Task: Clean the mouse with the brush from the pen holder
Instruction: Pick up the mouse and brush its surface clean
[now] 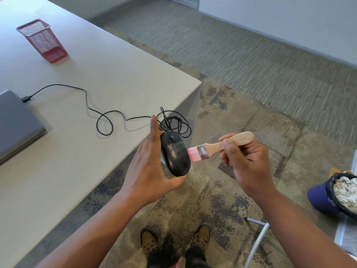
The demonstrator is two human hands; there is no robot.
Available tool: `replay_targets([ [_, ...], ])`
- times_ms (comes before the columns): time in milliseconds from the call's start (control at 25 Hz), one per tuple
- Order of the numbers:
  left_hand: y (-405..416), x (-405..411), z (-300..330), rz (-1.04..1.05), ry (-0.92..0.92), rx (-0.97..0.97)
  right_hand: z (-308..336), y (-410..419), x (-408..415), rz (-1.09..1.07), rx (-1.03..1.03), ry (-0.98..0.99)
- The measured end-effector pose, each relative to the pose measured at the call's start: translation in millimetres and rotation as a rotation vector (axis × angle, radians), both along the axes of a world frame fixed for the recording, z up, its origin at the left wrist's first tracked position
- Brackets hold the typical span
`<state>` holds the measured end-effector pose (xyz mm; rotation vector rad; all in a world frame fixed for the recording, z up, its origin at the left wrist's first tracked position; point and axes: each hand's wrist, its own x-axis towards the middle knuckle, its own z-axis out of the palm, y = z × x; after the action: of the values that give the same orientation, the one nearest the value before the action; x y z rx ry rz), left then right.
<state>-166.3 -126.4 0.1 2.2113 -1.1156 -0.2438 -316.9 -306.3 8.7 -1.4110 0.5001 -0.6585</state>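
My left hand [148, 169] holds a black wired mouse [175, 153] off the table's corner, fingers along its left side and thumb under its rear end. Pale crumbs speckle the mouse's top. My right hand [245, 161] grips the wooden handle of a flat brush [218, 147] with pink bristles. The bristle tips touch the mouse's right side. The mouse's black cable [108, 120] loops back across the table. A red mesh pen holder [42, 40] stands at the far left of the table, with nothing visible inside.
A closed grey laptop [17, 124] lies at the table's [77, 155] left edge with the cable plugged in. A blue bin [336, 194] lined in black and full of paper scraps sits on the carpet at right. A metal chair leg [258, 240] stands near my shoes.
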Motion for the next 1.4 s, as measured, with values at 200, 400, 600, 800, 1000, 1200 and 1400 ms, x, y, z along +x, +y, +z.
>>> replay_targets([
  [200, 0, -1, -2, 0.003, -0.001, 0.0, 4, 10, 7, 0.091, 0.083, -0.004],
  [400, 2, -1, -1, 0.003, -0.012, 0.026, 6, 9, 12, -0.016, 0.067, 0.1],
  [600, 3, -1, -2, -0.004, -0.015, 0.046, 15, 13, 14, -0.009, 0.007, 0.049],
  [800, 3, -3, -1, -0.004, -0.024, 0.044, 13, 19, 18, 0.008, -0.094, 0.156],
  [1000, 4, -1, -2, 0.002, -0.023, 0.061, 22, 15, 15, 0.017, -0.069, 0.072],
  [1200, 3, -2, -1, -0.004, -0.023, 0.067, 23, 27, 13, 0.095, -0.445, 0.121],
  [1400, 6, -2, -2, 0.006, -0.017, 0.082, 26, 18, 11, 0.112, -0.376, 0.034],
])
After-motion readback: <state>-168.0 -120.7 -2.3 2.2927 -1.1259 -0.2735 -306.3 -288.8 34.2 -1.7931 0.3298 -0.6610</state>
